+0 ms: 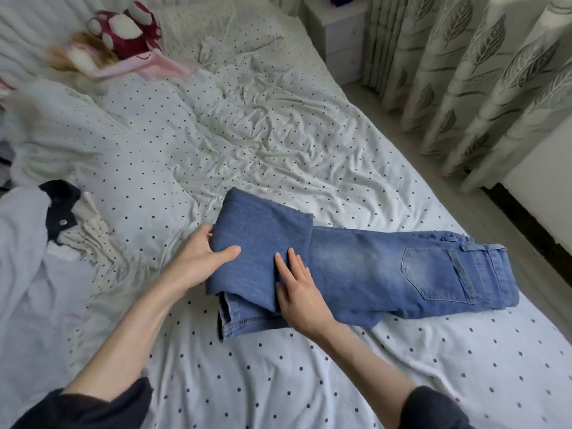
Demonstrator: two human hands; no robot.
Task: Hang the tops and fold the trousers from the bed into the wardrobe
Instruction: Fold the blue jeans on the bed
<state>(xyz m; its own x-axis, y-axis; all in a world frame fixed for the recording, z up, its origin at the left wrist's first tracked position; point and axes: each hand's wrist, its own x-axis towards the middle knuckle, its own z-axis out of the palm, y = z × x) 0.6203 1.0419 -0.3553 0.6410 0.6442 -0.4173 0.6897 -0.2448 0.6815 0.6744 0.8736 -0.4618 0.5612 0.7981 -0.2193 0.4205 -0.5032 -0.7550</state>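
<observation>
1. Jeans: a blue denim pair lying across the near right part of the bed, waistband and back pocket pointing right, legs being doubled back over the thighs so that the garment is shortening toward a size that would suit a shelf

2. Left hand: gripping the folded leg end at its left edge, thumb lying on top of the cloth and fingers tucked beneath; the hold is narrow and closed on the denim, probably to carry the flap across and keep its layers aligned

3. Right hand: resting flat on the jeans just right of the fold, fingers straight and slightly spread, holding nothing; it is likely pinning the lower layer so that it is not sliding while the flap is being laid

4. Hems: the lower leg ends are showing beneath the flap at the near left, not yet squared with it

5. Other clothing: pale and dark garments are waiting in a heap at the left edge of the bed, apparently still to be sorted

6. Soft toys: lying at the far left, blurred; a white bedside cabinet and leaf-patterned curtains are standing at the far right. The wardrobe is not appearing in this view
</observation>
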